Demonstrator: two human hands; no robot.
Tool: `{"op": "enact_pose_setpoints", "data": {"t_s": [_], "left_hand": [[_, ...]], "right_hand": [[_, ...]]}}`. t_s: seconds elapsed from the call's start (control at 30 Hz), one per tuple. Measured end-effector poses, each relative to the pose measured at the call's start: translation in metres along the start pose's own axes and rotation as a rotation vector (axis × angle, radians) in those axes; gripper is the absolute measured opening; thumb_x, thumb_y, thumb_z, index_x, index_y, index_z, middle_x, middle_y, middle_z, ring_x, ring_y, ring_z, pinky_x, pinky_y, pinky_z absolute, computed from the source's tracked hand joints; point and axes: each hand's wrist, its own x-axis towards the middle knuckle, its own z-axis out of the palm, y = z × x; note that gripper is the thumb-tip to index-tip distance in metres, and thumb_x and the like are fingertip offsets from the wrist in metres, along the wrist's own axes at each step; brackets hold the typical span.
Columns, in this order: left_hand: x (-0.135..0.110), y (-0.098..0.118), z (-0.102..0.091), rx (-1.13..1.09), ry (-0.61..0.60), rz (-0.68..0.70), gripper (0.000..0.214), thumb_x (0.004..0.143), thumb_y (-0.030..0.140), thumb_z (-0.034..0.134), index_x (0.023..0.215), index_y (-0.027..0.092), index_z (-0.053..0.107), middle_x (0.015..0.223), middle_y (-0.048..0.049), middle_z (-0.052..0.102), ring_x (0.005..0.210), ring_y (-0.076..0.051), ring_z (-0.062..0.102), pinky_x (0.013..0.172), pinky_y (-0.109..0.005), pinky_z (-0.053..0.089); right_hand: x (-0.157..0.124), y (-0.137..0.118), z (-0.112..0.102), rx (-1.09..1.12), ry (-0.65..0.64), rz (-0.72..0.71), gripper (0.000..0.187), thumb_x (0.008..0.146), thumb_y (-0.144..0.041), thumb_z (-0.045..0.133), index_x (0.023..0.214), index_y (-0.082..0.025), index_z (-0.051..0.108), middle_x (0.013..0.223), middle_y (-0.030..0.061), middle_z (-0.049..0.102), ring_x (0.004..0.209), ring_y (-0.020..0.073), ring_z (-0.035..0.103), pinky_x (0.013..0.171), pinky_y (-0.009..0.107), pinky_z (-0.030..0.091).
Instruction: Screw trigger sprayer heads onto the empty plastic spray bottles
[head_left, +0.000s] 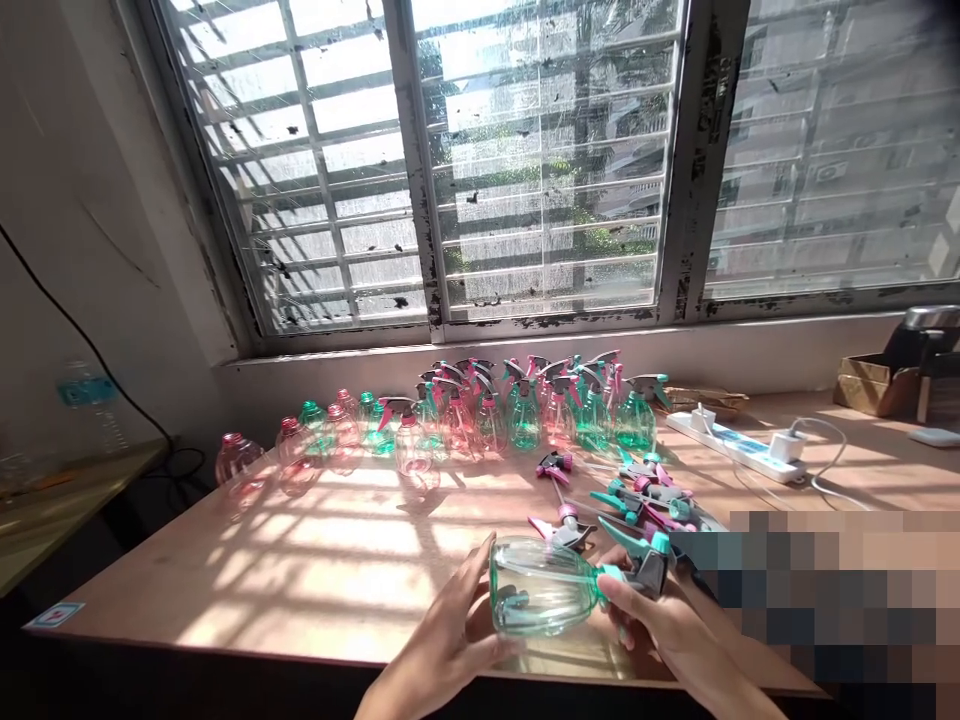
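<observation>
A clear green spray bottle (544, 590) lies sideways between my hands over the table's front edge, its base to the left. My left hand (457, 625) is closed around the base end. At the neck, my right hand (660, 620) pinches the teal collar of the grey and teal spray head (645, 570). The dip tube shows inside the bottle. Just beyond it lies a loose pink and grey spray head (566, 530), beside a pile of teal, pink and grey spray heads (652, 495).
Open-necked pink bottles (296, 460) and green ones stand at the back left. Several bottles with spray heads (525, 420) crowd the back middle. A white power strip (739, 447) with plugs lies at the right, near a cardboard box (874, 385). A window backs the wooden table (300, 570).
</observation>
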Motion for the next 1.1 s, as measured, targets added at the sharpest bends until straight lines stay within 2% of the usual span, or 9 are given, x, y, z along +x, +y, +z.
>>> {"op": "enact_pose_setpoints", "data": {"t_s": [0.07,0.13,0.27,0.4,0.57,0.77,0.93,1.03,1.1], "left_hand": [[0.0,0.001,0.001,-0.068,-0.011,0.027,0.091,0.095,0.041,0.069,0.161,0.045,0.006,0.171,-0.0072,0.015,0.147,-0.037,0.038,0.116,-0.049,0.042],[0.001,0.001,0.001,-0.122,-0.035,0.028,0.091,0.096,0.04,0.068,0.161,0.045,0.003,0.17,-0.0084,0.02,0.144,-0.036,0.043,0.113,-0.049,0.045],[0.0,-0.002,0.0,-0.094,-0.035,-0.006,0.107,0.089,0.032,0.078,0.161,0.043,0.001,0.165,-0.0085,0.034,0.147,-0.037,0.038,0.118,-0.053,0.038],[0.0,-0.003,-0.001,-0.035,-0.017,-0.02,0.101,0.088,0.036,0.078,0.161,0.042,0.008,0.166,-0.008,0.031,0.15,-0.04,0.032,0.118,-0.055,0.036],[-0.001,0.0,0.002,-0.074,-0.031,0.007,0.088,0.099,0.036,0.065,0.16,0.045,0.003,0.166,-0.0103,0.029,0.143,-0.037,0.045,0.109,-0.048,0.049],[-0.001,0.002,0.001,-0.06,-0.039,-0.002,0.105,0.088,0.029,0.08,0.159,0.048,0.004,0.167,-0.005,0.03,0.149,-0.037,0.036,0.119,-0.052,0.039],[-0.001,0.002,0.001,-0.06,-0.027,0.011,0.095,0.092,0.035,0.075,0.16,0.046,0.01,0.167,-0.007,0.027,0.145,-0.037,0.042,0.116,-0.05,0.042],[-0.001,0.001,0.001,-0.067,-0.042,0.02,0.089,0.096,0.036,0.069,0.161,0.043,0.009,0.164,-0.0102,0.033,0.141,-0.036,0.048,0.112,-0.048,0.047],[-0.001,0.0,0.001,-0.06,-0.04,0.019,0.094,0.093,0.036,0.073,0.161,0.042,0.009,0.162,-0.0099,0.037,0.143,-0.037,0.045,0.114,-0.05,0.044]], "right_hand": [[0.0,0.0,0.001,-0.015,0.006,0.025,0.047,0.075,-0.065,0.079,0.075,-0.02,0.063,0.051,-0.0048,0.056,0.046,0.0131,0.049,0.051,0.03,0.038],[-0.001,0.001,0.0,-0.043,0.005,0.034,0.049,0.075,-0.066,0.078,0.068,-0.02,0.063,0.051,-0.0037,0.056,0.048,0.0138,0.051,0.054,0.031,0.039],[-0.001,0.003,-0.001,-0.078,-0.005,-0.007,0.048,0.079,-0.065,0.076,0.067,-0.019,0.064,0.05,-0.0031,0.057,0.049,0.0146,0.051,0.055,0.031,0.039],[-0.002,0.002,-0.002,-0.073,-0.01,-0.001,0.049,0.079,-0.067,0.074,0.069,-0.02,0.063,0.049,-0.0038,0.056,0.049,0.0153,0.05,0.055,0.032,0.038],[-0.004,0.001,-0.006,-0.136,0.033,0.095,0.057,0.075,-0.073,0.072,0.055,-0.02,0.063,0.052,0.0,0.059,0.055,0.0187,0.054,0.063,0.035,0.042],[-0.006,0.0,-0.01,-0.184,-0.011,0.165,0.06,0.08,-0.074,0.068,0.052,-0.021,0.06,0.058,0.0017,0.06,0.062,0.0192,0.054,0.066,0.035,0.042],[-0.004,-0.001,-0.007,-0.144,-0.033,0.097,0.058,0.078,-0.072,0.07,0.055,-0.021,0.06,0.056,-0.0002,0.058,0.058,0.0176,0.052,0.062,0.034,0.043],[-0.004,0.002,-0.007,-0.141,0.025,0.093,0.057,0.073,-0.075,0.073,0.058,-0.02,0.064,0.052,-0.0006,0.058,0.054,0.017,0.05,0.055,0.032,0.042],[-0.004,0.004,-0.007,-0.169,0.055,0.127,0.06,0.073,-0.076,0.071,0.054,-0.02,0.062,0.052,0.0007,0.058,0.052,0.0165,0.05,0.05,0.031,0.04]]}}
